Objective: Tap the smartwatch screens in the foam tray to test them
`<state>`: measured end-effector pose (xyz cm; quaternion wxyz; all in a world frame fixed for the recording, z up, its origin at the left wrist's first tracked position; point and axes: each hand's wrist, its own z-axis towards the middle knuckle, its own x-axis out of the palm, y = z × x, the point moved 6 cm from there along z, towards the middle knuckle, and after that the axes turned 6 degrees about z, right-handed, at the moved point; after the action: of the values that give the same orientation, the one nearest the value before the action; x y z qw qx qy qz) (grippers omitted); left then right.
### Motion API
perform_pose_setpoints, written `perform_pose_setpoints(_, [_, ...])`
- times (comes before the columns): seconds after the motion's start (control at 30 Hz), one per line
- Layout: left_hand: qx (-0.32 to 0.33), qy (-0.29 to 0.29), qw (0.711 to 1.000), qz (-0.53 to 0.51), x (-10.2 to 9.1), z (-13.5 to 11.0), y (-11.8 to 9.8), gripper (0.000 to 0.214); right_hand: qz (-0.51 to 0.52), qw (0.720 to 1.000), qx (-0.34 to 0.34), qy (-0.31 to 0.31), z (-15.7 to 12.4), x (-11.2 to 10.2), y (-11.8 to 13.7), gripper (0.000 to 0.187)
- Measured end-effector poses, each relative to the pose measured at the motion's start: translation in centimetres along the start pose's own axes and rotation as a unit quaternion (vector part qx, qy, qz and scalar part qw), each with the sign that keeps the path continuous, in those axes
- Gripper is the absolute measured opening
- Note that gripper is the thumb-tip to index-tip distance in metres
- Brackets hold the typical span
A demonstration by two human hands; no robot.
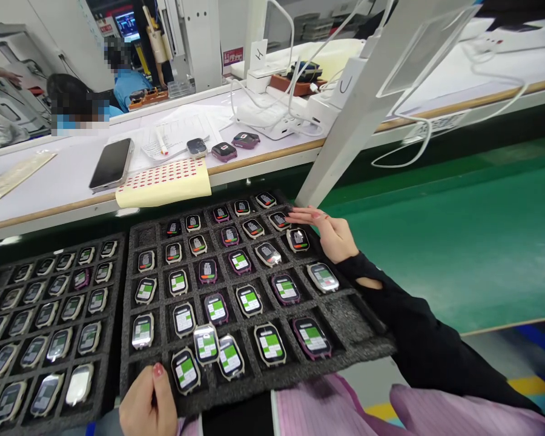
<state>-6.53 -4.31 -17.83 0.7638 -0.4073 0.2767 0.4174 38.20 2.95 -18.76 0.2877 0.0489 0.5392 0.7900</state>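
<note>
1. Head view, looking down: a black foam tray [354, 327] of smartwatch bodies lies across the person's lap, its long axis running from about 8 o'clock to 2 o'clock, far end tipped toward the white bench [49, 188].
2. Right hand [329, 233], at 2 o'clock of the tray, rests flat with fingers stretched out and together, fingertips touching the tray's far right corner just beside a lit watch [298, 239]; it pinches nothing.
3. Left hand [146, 404], at 7 o'clock, grips the tray's near left edge, thumb on top; the other fingers are hidden beneath.
4. Watches sit one per pocket, long axes running toward the bench. Near rows show green and white screens; far rows show dark screens with white text too small to read.
5. One watch [206, 344] in the near row lies tilted, overlapping its neighbour.
6. A second tray [113, 315] touches the first at 9 o'clock, its watches unlit.
7. On the bench at 11 o'clock lie a phone [111, 163] and a yellow sheet [163, 181] of red dot stickers; no readable writing.
</note>
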Motion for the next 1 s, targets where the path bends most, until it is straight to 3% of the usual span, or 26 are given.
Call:
perform_pose_setpoints(0.13, [0.01, -0.002, 1.0, 0.001, -0.04, 0.08, -0.08, 0.035, -0.046, 0.999, -0.006, 0.021, 0.09, 0.19, 0.14, 0.062])
perform_pose_setpoints(0.37, [0.036, -0.007, 0.999, 0.003, -0.14, 0.23, -0.42, 0.032, -0.037, 0.999, -0.021, -0.013, -0.07, -0.18, 0.46, 0.059])
perform_pose_setpoints(0.8, [0.004, -0.015, 1.0, -0.003, -0.09, -0.13, 0.07, 0.031, -0.029, 0.998, -0.017, -0.044, -0.12, -0.35, 0.44, 0.059])
perform_pose_setpoints(1.0, [0.047, -0.012, 0.999, -0.008, -0.04, -0.09, 0.07, 0.032, -0.066, 0.997, -0.044, -0.02, 0.04, -0.05, 0.66, 0.06])
